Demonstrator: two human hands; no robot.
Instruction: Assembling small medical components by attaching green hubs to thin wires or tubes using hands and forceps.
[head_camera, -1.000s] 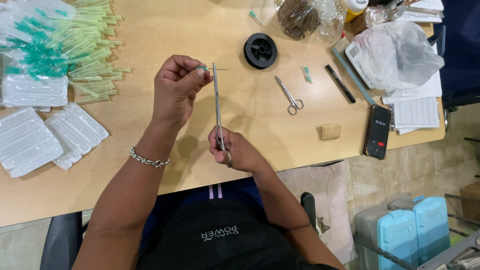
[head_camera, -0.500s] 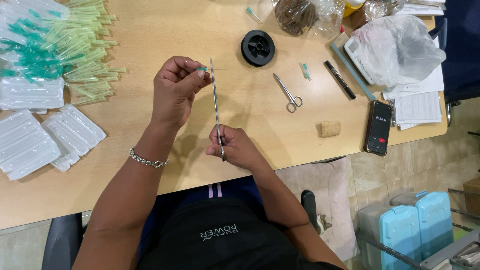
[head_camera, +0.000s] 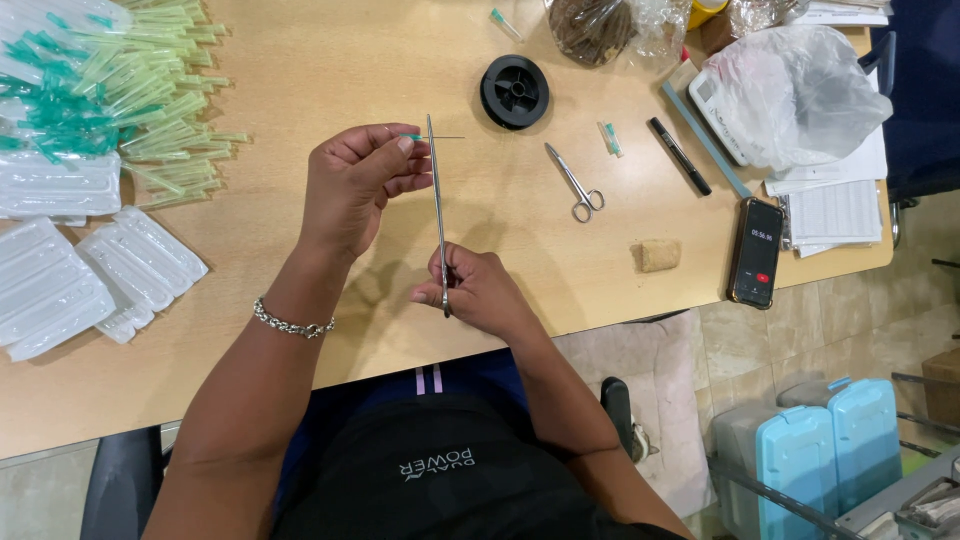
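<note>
1. Teal-hubbed needle (head_camera: 425, 137) pinched in left hand (head_camera: 355, 185) fingers, thin metal tip pointing right, above the worktop (head_camera: 330, 60).
2. Long slim steel forceps (head_camera: 438, 210) gripped at the handles by right hand (head_camera: 480, 292), fingers closed around them, tip reaching up to the needle.
3. Small scissors (head_camera: 575, 185) and black spool (head_camera: 515, 91) lying right of the hands.
4. Pile of green capped needles (head_camera: 140, 90) and white trays (head_camera: 90, 270) at left.
5. Phone (head_camera: 757, 251) near the right edge.

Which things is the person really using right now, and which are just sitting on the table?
In use:
left hand pinching a small green-hubbed needle
right hand holding long metal forceps

Just lying about:
small scissors
black spool
black pen
phone
pile of green capped needles
</note>
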